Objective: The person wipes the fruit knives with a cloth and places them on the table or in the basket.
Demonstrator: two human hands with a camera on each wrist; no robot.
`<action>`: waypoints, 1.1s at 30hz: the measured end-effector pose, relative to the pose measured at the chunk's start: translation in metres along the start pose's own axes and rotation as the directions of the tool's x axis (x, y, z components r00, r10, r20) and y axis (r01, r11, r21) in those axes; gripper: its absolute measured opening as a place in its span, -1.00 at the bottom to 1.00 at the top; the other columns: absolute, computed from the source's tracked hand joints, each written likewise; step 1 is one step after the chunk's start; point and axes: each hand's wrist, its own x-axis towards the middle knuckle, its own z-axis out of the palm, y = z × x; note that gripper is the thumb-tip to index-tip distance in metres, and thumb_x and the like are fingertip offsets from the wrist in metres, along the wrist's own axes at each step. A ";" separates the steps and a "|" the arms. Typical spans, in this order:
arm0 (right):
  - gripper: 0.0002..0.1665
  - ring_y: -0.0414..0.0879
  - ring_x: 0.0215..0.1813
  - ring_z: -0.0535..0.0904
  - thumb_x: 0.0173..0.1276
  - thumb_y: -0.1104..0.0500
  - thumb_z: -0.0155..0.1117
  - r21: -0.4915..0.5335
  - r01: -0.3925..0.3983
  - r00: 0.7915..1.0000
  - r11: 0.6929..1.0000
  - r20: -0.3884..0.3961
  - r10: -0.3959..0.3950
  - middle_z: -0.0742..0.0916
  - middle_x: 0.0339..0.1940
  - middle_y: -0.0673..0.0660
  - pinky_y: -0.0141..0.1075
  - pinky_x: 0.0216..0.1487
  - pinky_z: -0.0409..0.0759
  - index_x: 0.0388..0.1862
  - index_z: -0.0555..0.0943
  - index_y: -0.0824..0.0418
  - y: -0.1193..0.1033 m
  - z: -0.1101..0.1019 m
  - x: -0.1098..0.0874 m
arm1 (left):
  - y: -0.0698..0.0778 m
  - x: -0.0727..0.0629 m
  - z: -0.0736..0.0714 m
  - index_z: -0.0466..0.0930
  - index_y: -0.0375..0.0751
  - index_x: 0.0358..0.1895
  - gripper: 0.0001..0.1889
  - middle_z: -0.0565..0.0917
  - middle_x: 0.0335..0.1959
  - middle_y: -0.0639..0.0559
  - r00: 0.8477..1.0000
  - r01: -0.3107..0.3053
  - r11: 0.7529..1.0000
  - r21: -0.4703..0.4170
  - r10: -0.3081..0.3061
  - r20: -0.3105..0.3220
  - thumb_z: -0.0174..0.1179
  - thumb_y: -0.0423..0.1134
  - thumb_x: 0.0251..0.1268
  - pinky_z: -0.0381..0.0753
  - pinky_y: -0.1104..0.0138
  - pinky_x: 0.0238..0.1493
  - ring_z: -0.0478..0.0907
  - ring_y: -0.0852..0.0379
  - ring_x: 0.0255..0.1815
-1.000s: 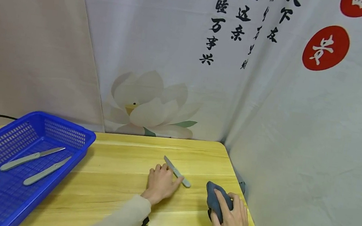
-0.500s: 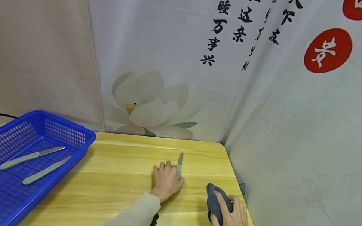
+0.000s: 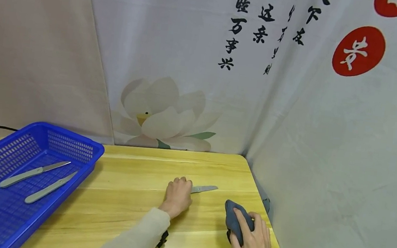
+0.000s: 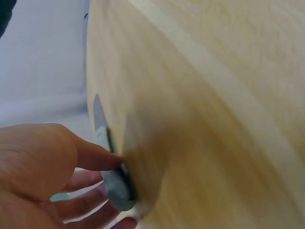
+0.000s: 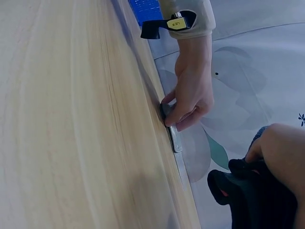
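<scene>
My left hand (image 3: 177, 198) pinches the pale grey-green handle of a small knife (image 3: 204, 189) between thumb and fingers. Low over the tabletop, its blade points right in the head view. The left wrist view shows the knife handle (image 4: 118, 188) between the thumb and the curled fingers. My right hand (image 3: 256, 245), near the table's right edge, grips a bunched blue-grey cloth (image 3: 236, 221); a black part shows under it. In the right wrist view the cloth's dark folds (image 5: 252, 191) are at the lower right, and the left hand (image 5: 194, 93) holds the knife beyond.
A blue plastic basket (image 3: 97, 153) stands on the left of the wooden table (image 3: 134, 165). Inside lie two more knives, one knife (image 3: 34, 173) behind the other knife (image 3: 50, 187). A printed curtain (image 3: 177, 55) hangs behind the table and along its right side.
The knife has turned clockwise on the table, its blade swinging from up-left through straight ahead to the right. My left hand now holds it by the handle. The right hand stays put with the cloth.
</scene>
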 end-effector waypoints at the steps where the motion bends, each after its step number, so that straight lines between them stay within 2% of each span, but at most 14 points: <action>1: -0.25 0.19 -0.04 0.64 0.17 0.26 0.63 0.002 0.003 1.000 1.000 0.003 -0.003 0.71 0.14 0.33 0.10 -0.03 0.62 0.40 0.79 -0.03 -0.001 0.000 0.000 | -0.002 -0.001 -0.003 0.81 -0.35 -0.21 -0.82 0.80 -0.31 -0.18 1.000 -0.006 0.999 -0.032 0.006 0.020 0.62 -0.49 0.19 0.75 0.17 -0.33 0.68 -0.03 -0.37; 4: -0.24 0.18 -0.03 0.65 0.17 0.25 0.63 0.008 0.018 1.000 1.000 0.011 -0.018 0.71 0.13 0.33 0.10 -0.03 0.62 0.42 0.78 -0.04 -0.003 0.002 0.002 | -0.009 -0.004 -0.014 0.77 -0.38 -0.09 -0.79 0.85 -0.20 -0.24 0.993 0.018 0.985 -0.171 0.003 0.120 0.53 -0.56 0.26 0.73 0.24 -0.44 0.73 -0.01 -0.41; 8: -0.23 0.18 -0.02 0.65 0.19 0.24 0.63 0.025 0.055 0.998 0.998 0.015 -0.056 0.72 0.14 0.33 0.09 -0.01 0.62 0.44 0.76 -0.06 -0.007 0.003 0.007 | -0.027 -0.010 -0.029 0.74 -0.43 0.15 -0.67 0.85 -0.04 -0.26 0.974 0.093 0.918 -0.384 -0.004 0.225 0.40 -0.59 0.34 0.72 0.24 -0.35 0.70 0.03 -0.37; 9: -0.22 0.18 -0.01 0.65 0.20 0.23 0.62 0.030 0.066 0.998 0.997 0.014 -0.067 0.72 0.14 0.33 0.09 0.00 0.62 0.45 0.76 -0.06 -0.009 0.004 0.009 | -0.039 -0.011 -0.023 0.74 -0.40 0.21 -0.66 0.85 -0.04 -0.22 0.978 0.065 0.897 -0.437 0.030 0.207 0.40 -0.52 0.40 0.72 0.23 -0.29 0.69 0.06 -0.33; 12: -0.22 0.17 0.00 0.65 0.21 0.22 0.61 0.049 0.106 0.994 0.993 0.008 -0.106 0.72 0.14 0.32 0.08 0.02 0.62 0.47 0.74 -0.08 -0.015 0.005 0.014 | -0.055 -0.019 -0.037 0.72 -0.34 0.36 -0.55 0.79 -0.11 -0.13 0.971 0.076 0.824 -0.561 0.068 0.230 0.42 -0.45 0.45 0.61 0.28 -0.33 0.61 0.10 -0.36; 15: -0.20 0.15 0.01 0.64 0.23 0.22 0.59 0.070 0.157 0.988 0.985 -0.010 -0.156 0.71 0.14 0.31 0.07 0.01 0.61 0.50 0.72 -0.09 -0.022 0.006 0.020 | -0.065 -0.030 -0.053 0.68 -0.24 0.48 -0.50 0.71 -0.09 -0.15 0.955 0.126 0.722 -0.680 0.099 0.281 0.39 -0.42 0.52 0.57 0.31 -0.43 0.59 0.08 -0.41; 16: -0.18 0.14 0.00 0.63 0.22 0.23 0.59 0.077 0.176 0.984 0.981 -0.018 -0.175 0.71 0.15 0.31 0.06 0.00 0.60 0.52 0.71 -0.09 -0.025 0.007 0.022 | -0.060 -0.035 -0.069 0.65 -0.25 0.50 -0.48 0.68 -0.08 -0.18 0.942 0.183 0.690 -0.701 0.081 0.326 0.37 -0.47 0.52 0.57 0.31 -0.47 0.58 0.07 -0.43; 17: -0.17 0.14 0.01 0.63 0.23 0.23 0.58 0.081 0.197 0.980 0.977 -0.025 -0.195 0.71 0.15 0.31 0.06 0.00 0.61 0.53 0.70 -0.09 -0.028 0.008 0.024 | -0.062 -0.039 -0.074 0.64 -0.23 0.52 -0.48 0.66 -0.05 -0.19 0.937 0.201 0.661 -0.723 0.086 0.339 0.36 -0.45 0.55 0.57 0.30 -0.47 0.58 0.05 -0.43; 19: -0.12 0.12 0.02 0.63 0.22 0.23 0.57 0.086 0.241 0.970 0.967 -0.041 -0.238 0.71 0.17 0.31 0.05 -0.02 0.60 0.57 0.67 -0.10 -0.036 0.011 0.029 | -0.066 -0.048 -0.085 0.61 -0.20 0.53 -0.48 0.64 -0.01 -0.21 0.930 0.220 0.624 -0.750 0.098 0.354 0.35 -0.42 0.57 0.64 0.26 -0.44 0.61 0.03 -0.37; 21: -0.09 0.12 0.04 0.64 0.22 0.22 0.55 0.096 0.284 0.959 0.954 -0.055 -0.280 0.71 0.19 0.32 0.05 -0.02 0.59 0.60 0.64 -0.11 -0.045 0.014 0.034 | -0.070 -0.058 -0.095 0.60 -0.19 0.51 -0.49 0.63 0.02 -0.21 0.929 0.219 0.611 -0.761 0.109 0.355 0.37 -0.38 0.57 0.66 0.23 -0.40 0.60 0.03 -0.33; 26: -0.12 0.10 0.13 0.64 0.34 0.11 0.47 0.126 0.375 0.927 0.918 -0.066 -0.370 0.70 0.26 0.32 0.02 0.06 0.62 0.68 0.56 -0.14 -0.070 0.021 0.047 | -0.076 -0.082 -0.115 0.58 -0.23 0.51 -0.49 0.64 0.07 -0.21 0.928 0.194 0.599 -0.776 0.144 0.343 0.38 -0.31 0.58 0.69 0.23 -0.35 0.60 0.04 -0.27; 30: -0.14 0.07 0.10 0.61 0.41 0.08 0.44 0.120 0.464 0.886 0.878 -0.079 -0.458 0.70 0.26 0.31 -0.04 0.05 0.60 0.71 0.53 -0.11 -0.089 0.025 0.055 | -0.077 -0.099 -0.125 0.56 -0.26 0.54 -0.46 0.66 0.10 -0.22 0.930 0.155 0.584 -0.797 0.186 0.316 0.41 -0.23 0.62 0.67 0.31 -0.32 0.61 0.06 -0.22; 33: -0.14 0.05 0.05 0.58 0.43 0.09 0.40 0.103 0.519 0.855 0.849 -0.088 -0.512 0.69 0.25 0.28 -0.10 0.02 0.55 0.73 0.52 -0.10 -0.100 0.026 0.059 | -0.076 -0.110 -0.132 0.58 -0.25 0.50 -0.49 0.64 0.08 -0.19 0.935 0.130 0.559 -0.819 0.206 0.289 0.41 -0.22 0.62 0.64 0.37 -0.25 0.60 0.08 -0.17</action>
